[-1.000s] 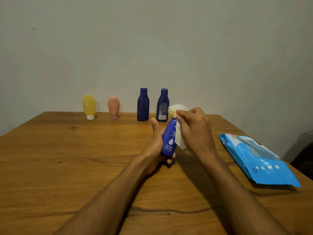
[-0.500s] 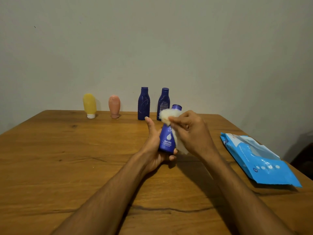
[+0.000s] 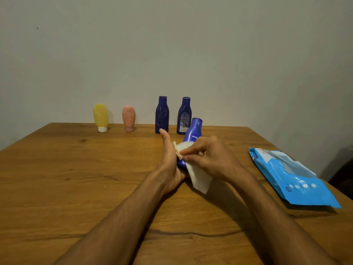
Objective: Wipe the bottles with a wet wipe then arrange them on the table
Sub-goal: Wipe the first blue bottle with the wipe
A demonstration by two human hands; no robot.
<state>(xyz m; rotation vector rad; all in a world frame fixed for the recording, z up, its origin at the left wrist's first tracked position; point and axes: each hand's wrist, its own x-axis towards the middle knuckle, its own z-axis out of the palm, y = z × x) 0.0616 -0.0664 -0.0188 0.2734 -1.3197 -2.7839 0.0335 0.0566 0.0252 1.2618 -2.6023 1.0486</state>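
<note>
Nearly upright, blue bottle [image 3: 193, 133], cap tilted right, left hand [image 3: 170, 165] gripping base, right fingers [image 3: 191, 150] pinching wipe [image 3: 199, 178].

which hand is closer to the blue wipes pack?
Right. The right hand sits left of the wipes pack, not touching; the left hand is farther left, gripping the blue bottle.

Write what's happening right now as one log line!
step: wiping | left hand: holds blue bottle | right hand: presses wipe on it | pack: on table, right
</note>
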